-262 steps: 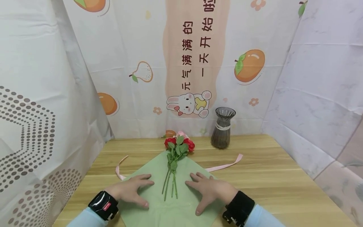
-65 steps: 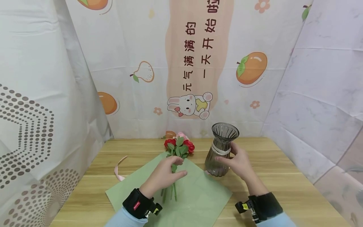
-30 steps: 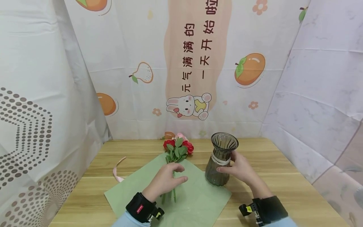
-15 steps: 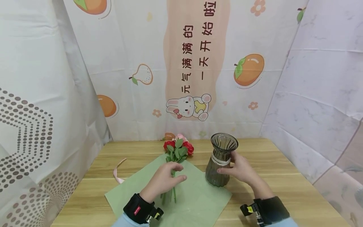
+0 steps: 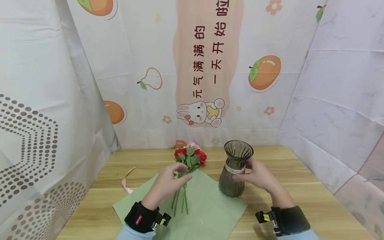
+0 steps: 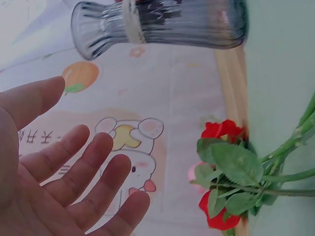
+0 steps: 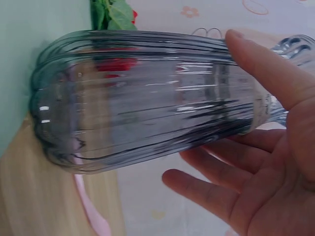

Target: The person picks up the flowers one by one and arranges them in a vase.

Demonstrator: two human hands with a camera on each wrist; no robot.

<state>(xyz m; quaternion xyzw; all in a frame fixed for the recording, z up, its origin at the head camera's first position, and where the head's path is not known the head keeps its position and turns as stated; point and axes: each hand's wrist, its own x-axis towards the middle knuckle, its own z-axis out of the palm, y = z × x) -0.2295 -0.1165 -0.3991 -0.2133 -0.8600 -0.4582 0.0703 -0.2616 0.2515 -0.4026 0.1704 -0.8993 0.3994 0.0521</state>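
Observation:
A ribbed grey glass vase (image 5: 231, 183) with a pale cord round its neck stands upright at the right corner of a green sheet of wrapping paper (image 5: 207, 213). My right hand (image 5: 264, 178) holds it from the right; in the right wrist view the thumb lies along one side and the fingers reach behind the glass (image 7: 142, 108). Red and pink roses (image 5: 190, 158) lie on the sheet, heads toward the back, stems toward me. Over their stems hovers my left hand (image 5: 166, 183), fingers loosely bent and holding nothing, as its wrist view shows.
A pink ribbon (image 5: 125, 184) sticks out at the left of the sheet, and its other end (image 7: 93, 211) shows by the vase in the right wrist view. Beneath is a wooden table (image 5: 288, 186); a printed curtain (image 5: 144, 110) hangs behind it.
Both hands earlier lay on the sheet beside the stems. Since then my right hand has taken hold of the vase and brought it forward from the back; my left has just shifted slightly left.

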